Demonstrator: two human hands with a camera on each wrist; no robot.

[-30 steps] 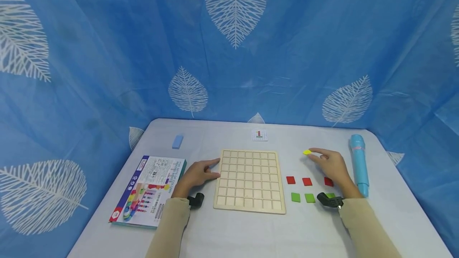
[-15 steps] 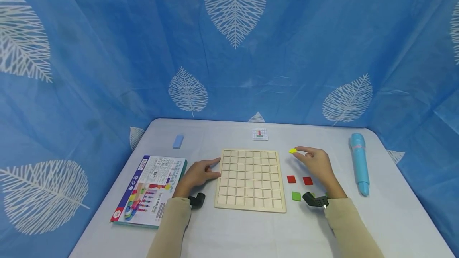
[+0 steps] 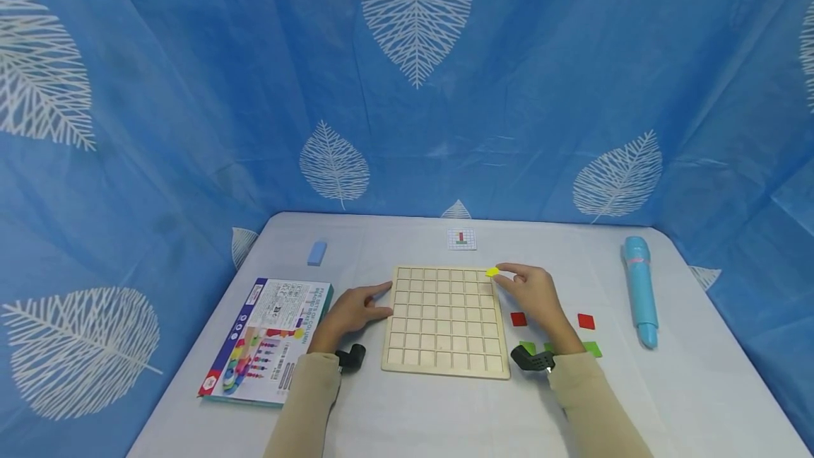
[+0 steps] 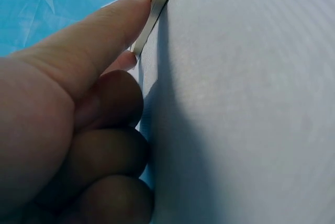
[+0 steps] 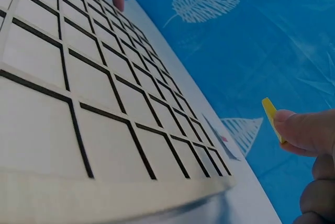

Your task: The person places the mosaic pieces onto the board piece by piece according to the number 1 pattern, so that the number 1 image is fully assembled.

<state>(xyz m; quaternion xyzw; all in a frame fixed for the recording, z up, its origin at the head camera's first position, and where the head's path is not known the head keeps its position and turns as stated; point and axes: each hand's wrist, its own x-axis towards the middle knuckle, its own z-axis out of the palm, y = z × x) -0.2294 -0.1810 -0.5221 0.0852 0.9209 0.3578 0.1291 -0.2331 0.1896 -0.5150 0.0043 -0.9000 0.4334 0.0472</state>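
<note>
My right hand [image 3: 535,296] pinches a yellow square tile [image 3: 492,271] between thumb and index finger. In the head view this tile overlaps the far right corner of a wooden grid board [image 3: 444,373]. The right wrist view shows the tile [image 5: 271,119] tilted in the fingers, beyond the board's recessed squares. My left hand [image 3: 351,311] touches the board's left edge with thumb and index fingertip spread apart. In the left wrist view, the other fingers [image 4: 107,148] are curled beneath and hold nothing.
Red tiles [image 3: 586,321] and green tiles [image 3: 592,349] lie right of the board, partly behind my right arm. A patterned card [image 3: 461,239] lies beyond the board. Around them are a blue block [image 3: 316,253], a printed box [image 3: 267,338] and a light-blue microphone-shaped object [image 3: 639,288].
My right hand has moved left with the yellow tile, from beside the board to its far right corner. My left hand stays at the board's left edge.
</note>
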